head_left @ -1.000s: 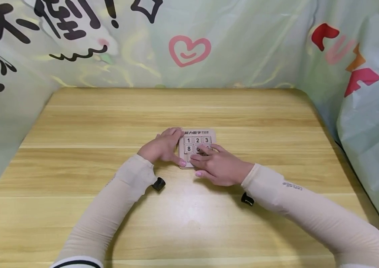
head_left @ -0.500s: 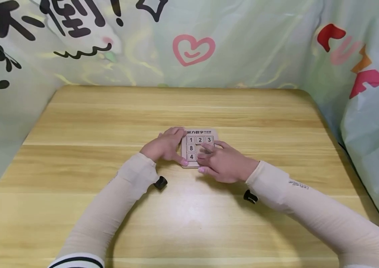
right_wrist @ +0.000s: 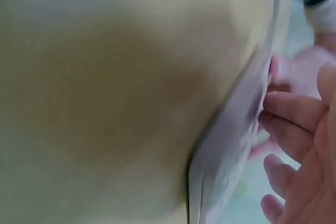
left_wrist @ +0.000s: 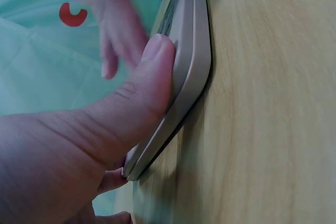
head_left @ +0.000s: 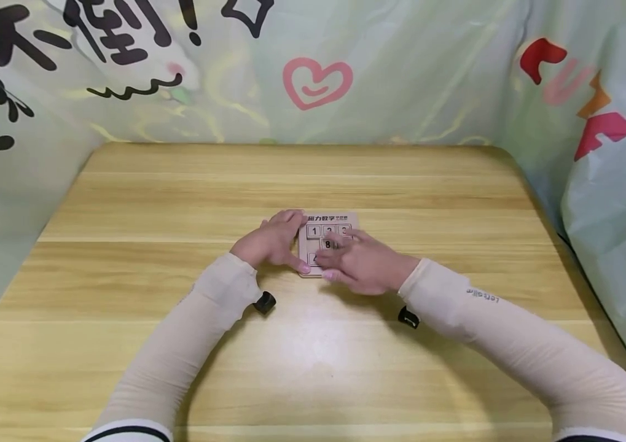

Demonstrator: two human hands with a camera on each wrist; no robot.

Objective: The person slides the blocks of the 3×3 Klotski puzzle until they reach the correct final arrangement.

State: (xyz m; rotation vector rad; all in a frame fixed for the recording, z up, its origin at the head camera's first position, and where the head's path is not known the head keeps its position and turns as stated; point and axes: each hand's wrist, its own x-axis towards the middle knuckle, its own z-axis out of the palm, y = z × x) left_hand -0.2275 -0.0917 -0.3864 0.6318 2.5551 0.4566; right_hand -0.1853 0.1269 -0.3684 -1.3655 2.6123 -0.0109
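Note:
A flat number slide puzzle [head_left: 328,218] lies on the table, title strip on the far side. My left hand [head_left: 275,239] holds it at its left side, the thumb on the near corner and fingers by the far one. In the left wrist view that thumb [left_wrist: 139,85] presses along the puzzle's edge. My right hand [head_left: 365,264] reaches over from the right, fingertips on the number tiles. Tile 8 [head_left: 327,244] sits mid-board, with a blank slot to its left. Tile 1 [head_left: 314,231] shows in the top row; the right-hand tiles are mostly hidden under the fingers.
The wooden table [head_left: 313,368] spreads around the puzzle on all sides. A printed curtain [head_left: 401,73] with a pink heart and dark lettering hangs along the back and sides. Each sleeved forearm carries a small black wrist camera [head_left: 265,302].
Tile 8 has slid from the left slot of the middle row to its centre, under my right fingers. Earlier, tile 4 came into the near left slot. My left hand stays in place.

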